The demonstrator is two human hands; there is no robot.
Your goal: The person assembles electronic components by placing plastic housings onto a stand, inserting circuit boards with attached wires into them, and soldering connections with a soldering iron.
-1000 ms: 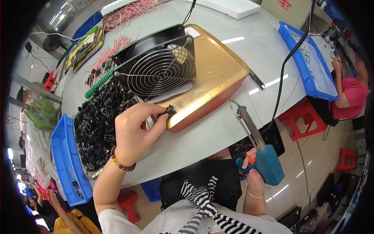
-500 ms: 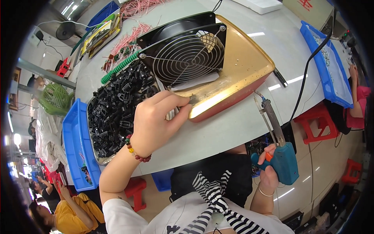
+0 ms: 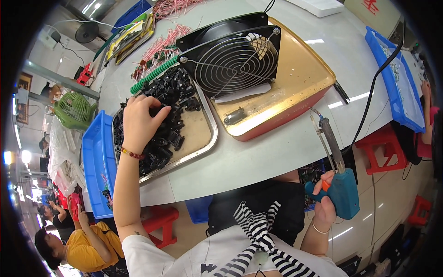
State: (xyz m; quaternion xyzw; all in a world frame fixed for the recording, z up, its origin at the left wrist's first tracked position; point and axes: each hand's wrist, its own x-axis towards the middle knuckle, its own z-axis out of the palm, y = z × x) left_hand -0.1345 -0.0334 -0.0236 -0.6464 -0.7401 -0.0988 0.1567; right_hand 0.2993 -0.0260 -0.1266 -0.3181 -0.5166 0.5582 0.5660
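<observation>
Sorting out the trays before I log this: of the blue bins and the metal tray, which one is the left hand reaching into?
The metal tray heaped with black plastic parts. The left hand rests on that pile; the blue bins lie apart, untouched, at the table's edges.

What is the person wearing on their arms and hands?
Both forearms are bare, with no gloves. The left hand has a bead bracelet at the wrist, dark red beads with a few yellowish ones. The right hand has a thin, pale bangle round its wrist. A short white sleeve starts near the left shoulder.
</observation>
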